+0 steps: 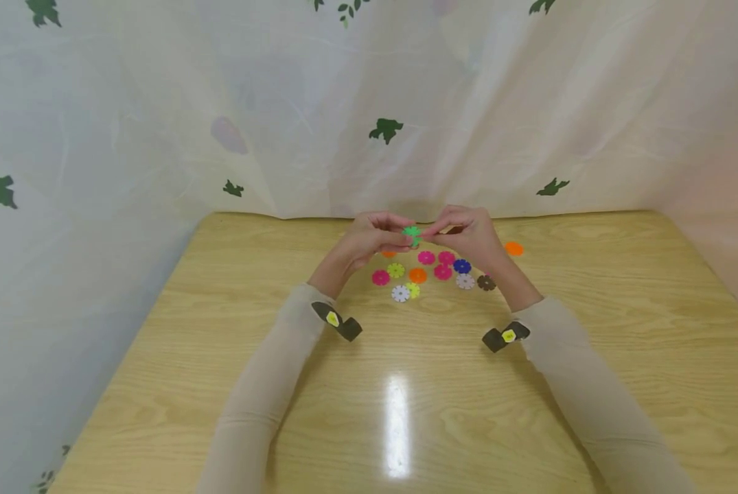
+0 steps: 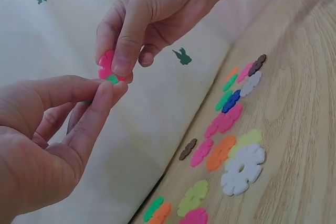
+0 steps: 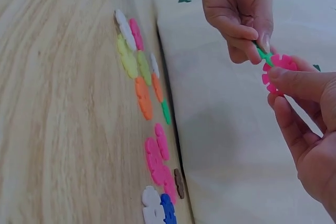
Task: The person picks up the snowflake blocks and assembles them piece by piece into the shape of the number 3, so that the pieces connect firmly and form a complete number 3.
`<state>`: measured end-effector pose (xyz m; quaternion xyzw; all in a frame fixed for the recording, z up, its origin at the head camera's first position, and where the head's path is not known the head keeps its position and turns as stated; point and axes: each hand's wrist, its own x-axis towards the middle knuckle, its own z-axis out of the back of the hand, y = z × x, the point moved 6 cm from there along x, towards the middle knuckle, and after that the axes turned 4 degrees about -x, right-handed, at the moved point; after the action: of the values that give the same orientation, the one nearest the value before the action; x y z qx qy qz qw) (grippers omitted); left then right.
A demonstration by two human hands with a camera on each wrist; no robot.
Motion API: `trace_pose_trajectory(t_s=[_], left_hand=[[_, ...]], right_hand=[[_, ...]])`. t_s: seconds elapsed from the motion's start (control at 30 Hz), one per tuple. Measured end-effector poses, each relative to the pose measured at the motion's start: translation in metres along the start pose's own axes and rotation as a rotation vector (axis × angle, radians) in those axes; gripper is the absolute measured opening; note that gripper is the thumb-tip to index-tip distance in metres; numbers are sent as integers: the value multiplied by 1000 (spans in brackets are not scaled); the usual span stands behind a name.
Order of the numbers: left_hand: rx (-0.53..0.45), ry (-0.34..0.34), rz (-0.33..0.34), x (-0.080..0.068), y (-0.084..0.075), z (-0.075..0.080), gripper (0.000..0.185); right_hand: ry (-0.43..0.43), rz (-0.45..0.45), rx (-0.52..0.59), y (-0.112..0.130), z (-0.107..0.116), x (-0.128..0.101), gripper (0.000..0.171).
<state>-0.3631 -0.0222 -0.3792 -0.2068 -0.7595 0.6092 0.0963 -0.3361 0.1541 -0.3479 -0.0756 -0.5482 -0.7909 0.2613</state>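
Both hands are raised above the far middle of the wooden table point(image 1: 406, 384) and meet fingertip to fingertip. My left hand point(image 1: 404, 237) pinches a small green flower-shaped disc point(image 1: 412, 233) between thumb and fingers. In the right wrist view that green disc point(image 3: 264, 55) juts edge-on from the left hand point(image 3: 257, 45). My right hand point(image 1: 428, 233) pinches a pink notched disc point(image 3: 278, 71), and its edge touches the green one. In the left wrist view the pink disc point(image 2: 106, 66) sits directly above the green disc point(image 2: 112, 79); how far they interlock is hidden by the fingers.
Several loose flower discs lie on the table under the hands: pink point(image 1: 380, 277), orange point(image 1: 417, 275), white point(image 1: 400, 293), blue point(image 1: 462, 266), brown point(image 1: 486, 282). Another orange disc point(image 1: 513, 248) lies apart at the right. A pale curtain point(image 1: 369, 123) with green leaf prints hangs along the table's far and left edges.
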Motion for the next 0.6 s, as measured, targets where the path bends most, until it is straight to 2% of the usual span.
trace_pose_trajectory(t_s=[0.2, 0.33, 0.6], left_hand=[[26, -20, 8, -2, -1, -1, 32], [33, -30, 16, -2, -1, 0, 30], [71, -21, 19, -3, -5, 7, 32]], right_hand=[[-16, -16, 1, -5, -3, -1, 7], [-24, -28, -40, -6, -5, 0, 9], [2, -89, -75, -4, 2, 1, 32]])
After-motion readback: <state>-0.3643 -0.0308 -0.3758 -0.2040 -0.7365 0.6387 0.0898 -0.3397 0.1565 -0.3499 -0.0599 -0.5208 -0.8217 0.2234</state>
